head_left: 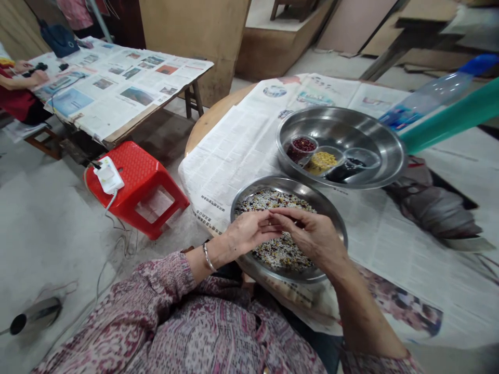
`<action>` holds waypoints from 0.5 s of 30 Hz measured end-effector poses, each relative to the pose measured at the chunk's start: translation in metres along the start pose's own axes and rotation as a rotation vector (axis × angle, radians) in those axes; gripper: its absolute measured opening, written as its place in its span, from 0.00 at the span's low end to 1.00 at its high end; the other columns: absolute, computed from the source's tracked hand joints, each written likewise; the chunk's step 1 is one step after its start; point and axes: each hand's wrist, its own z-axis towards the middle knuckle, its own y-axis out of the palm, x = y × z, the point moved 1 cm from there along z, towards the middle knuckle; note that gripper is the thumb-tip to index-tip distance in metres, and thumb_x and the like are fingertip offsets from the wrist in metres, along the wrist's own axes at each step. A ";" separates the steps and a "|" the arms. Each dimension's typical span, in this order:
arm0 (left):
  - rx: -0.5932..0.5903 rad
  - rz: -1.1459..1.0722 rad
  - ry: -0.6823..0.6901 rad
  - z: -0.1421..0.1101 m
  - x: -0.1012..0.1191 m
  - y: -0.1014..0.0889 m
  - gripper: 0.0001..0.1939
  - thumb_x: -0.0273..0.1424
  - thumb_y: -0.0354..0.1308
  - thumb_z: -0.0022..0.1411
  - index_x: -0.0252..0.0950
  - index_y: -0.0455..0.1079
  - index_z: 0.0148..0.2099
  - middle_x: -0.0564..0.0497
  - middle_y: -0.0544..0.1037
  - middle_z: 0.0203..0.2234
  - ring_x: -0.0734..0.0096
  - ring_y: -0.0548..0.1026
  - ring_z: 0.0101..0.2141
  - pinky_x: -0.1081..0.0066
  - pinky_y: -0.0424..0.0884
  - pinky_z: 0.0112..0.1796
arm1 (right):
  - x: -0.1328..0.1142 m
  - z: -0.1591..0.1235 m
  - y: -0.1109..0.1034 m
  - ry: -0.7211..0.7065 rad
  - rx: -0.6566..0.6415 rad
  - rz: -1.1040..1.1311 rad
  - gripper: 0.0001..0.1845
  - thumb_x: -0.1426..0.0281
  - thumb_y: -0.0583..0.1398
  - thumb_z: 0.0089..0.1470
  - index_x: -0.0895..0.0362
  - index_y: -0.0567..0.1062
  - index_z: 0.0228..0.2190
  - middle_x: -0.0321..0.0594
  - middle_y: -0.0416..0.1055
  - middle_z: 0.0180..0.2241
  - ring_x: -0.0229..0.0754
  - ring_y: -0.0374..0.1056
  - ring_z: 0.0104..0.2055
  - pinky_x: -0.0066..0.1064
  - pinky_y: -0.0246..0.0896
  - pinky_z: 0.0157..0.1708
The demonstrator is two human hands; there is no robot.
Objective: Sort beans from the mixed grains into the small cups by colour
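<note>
My left hand (pixel 249 231) is held palm up over a steel basin (pixel 341 228), its fingers stretched out toward the right. My right hand (pixel 317 236) meets it from the other side, thumb and fingers pinched together at the left fingertips; whatever is between them is too small to make out. Below both hands, the basin holds a mix of white, yellow and dark grains (pixel 283 254). Behind it, a larger steel basin (pixel 343 117) contains three clear plastic cups: one of dark red beans (pixel 304 144), one of yellow grains (pixel 323 161) and one of black grains (pixel 353 165).
Newspaper (pixel 230 150) covers the round table. A plastic bottle (pixel 429 98), a green object (pixel 456 114) and a grey bag (pixel 432 208) lie at the right. Left stands a red stool (pixel 132 166) with a power strip (pixel 108 175). Another person sits at the far table (pixel 156 104).
</note>
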 end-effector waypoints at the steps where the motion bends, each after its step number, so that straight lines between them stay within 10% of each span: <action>1: 0.004 -0.041 -0.018 0.000 -0.001 -0.001 0.09 0.27 0.52 0.68 0.28 0.73 0.40 0.41 0.79 0.34 0.66 0.79 0.39 0.60 0.72 0.51 | 0.002 0.000 0.000 0.020 0.019 0.008 0.14 0.60 0.60 0.53 0.52 0.82 0.36 0.41 0.81 0.36 0.45 0.76 0.36 0.36 0.71 0.40; 15: 0.011 -0.112 -0.105 -0.010 -0.002 0.006 0.14 0.24 0.48 0.69 0.26 0.74 0.36 0.43 0.79 0.31 0.71 0.78 0.34 0.67 0.70 0.50 | 0.017 -0.011 -0.002 0.268 0.050 0.392 0.17 0.56 0.67 0.45 0.52 0.82 0.36 0.40 0.80 0.35 0.43 0.74 0.36 0.35 0.71 0.38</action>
